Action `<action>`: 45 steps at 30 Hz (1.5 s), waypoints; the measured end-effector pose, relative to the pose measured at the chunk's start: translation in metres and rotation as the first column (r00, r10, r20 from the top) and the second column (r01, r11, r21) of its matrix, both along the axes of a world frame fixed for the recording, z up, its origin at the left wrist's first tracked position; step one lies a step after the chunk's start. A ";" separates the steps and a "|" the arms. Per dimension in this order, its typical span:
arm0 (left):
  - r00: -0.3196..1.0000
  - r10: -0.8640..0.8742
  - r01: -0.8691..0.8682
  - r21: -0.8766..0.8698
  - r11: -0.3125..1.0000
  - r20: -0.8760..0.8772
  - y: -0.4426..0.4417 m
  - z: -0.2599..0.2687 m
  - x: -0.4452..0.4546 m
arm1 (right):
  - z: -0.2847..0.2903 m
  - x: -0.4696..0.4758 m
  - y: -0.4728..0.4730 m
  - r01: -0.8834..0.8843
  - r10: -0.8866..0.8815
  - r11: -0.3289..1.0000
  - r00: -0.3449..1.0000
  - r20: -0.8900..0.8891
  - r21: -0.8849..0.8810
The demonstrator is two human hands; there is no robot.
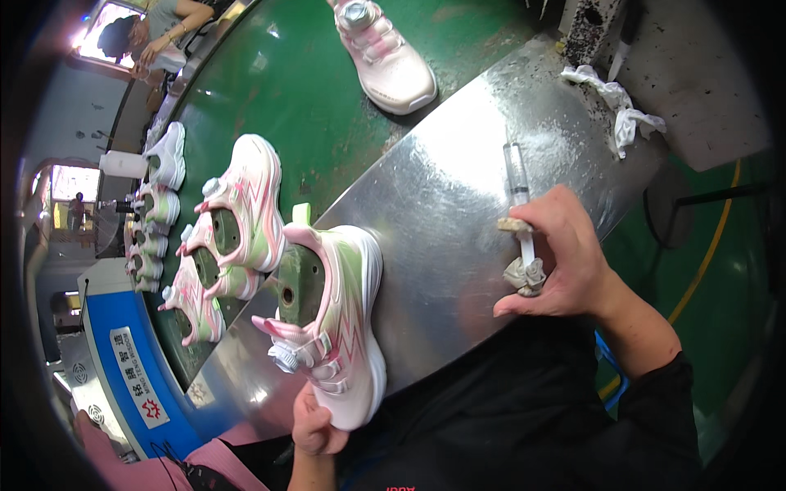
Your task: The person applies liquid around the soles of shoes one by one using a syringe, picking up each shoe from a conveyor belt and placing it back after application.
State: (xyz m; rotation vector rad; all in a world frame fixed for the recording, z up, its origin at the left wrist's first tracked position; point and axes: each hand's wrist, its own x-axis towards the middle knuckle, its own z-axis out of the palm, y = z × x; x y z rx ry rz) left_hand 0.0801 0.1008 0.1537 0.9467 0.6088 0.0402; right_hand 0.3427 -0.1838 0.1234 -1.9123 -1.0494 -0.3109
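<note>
My left hand [318, 423] grips the toe of a pink, white and green sneaker [353, 344]. This shoe has a dial lacing knob, and a dark green shoe last [301, 285] fills its opening. It lies tilted over the near part of a sheet-metal work surface [430, 264]. My right hand [562, 261] holds a clear syringe [517, 172] above the metal, its thin tip pointing away from me. The fingers curl near the syringe's flange, and the thumb is by the plunger end, which is wrapped in crumpled whitish material [524, 274].
Several similar sneakers [249, 202] stand on the green conveyor belt [295, 123] at left; a pale pink one [393, 67] sits at the top. A crumpled white cloth [614, 107] lies at upper right. A blue machine panel [138, 368] and a co-worker's pink clothing [215, 463] are at lower left.
</note>
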 end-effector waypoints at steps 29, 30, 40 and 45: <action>0.977 0.063 -0.210 0.876 0.433 0.203 0.115 -0.033 0.154 | 0.001 -0.006 0.009 -0.002 0.003 1.000 0.999 0.033 -0.024; 0.972 0.045 -0.224 0.844 0.487 0.232 0.114 -0.028 0.158 | 0.001 -0.007 0.009 -0.006 0.006 1.000 0.999 0.033 -0.011; 0.968 -0.030 -0.161 0.702 0.693 0.251 0.119 -0.036 0.171 | 0.003 -0.009 0.006 0.031 -0.033 0.999 0.997 0.065 0.021; 0.970 -0.055 -0.156 0.785 0.600 0.236 0.111 -0.052 0.204 | 0.001 -0.009 0.006 0.029 -0.031 0.999 0.998 0.062 0.038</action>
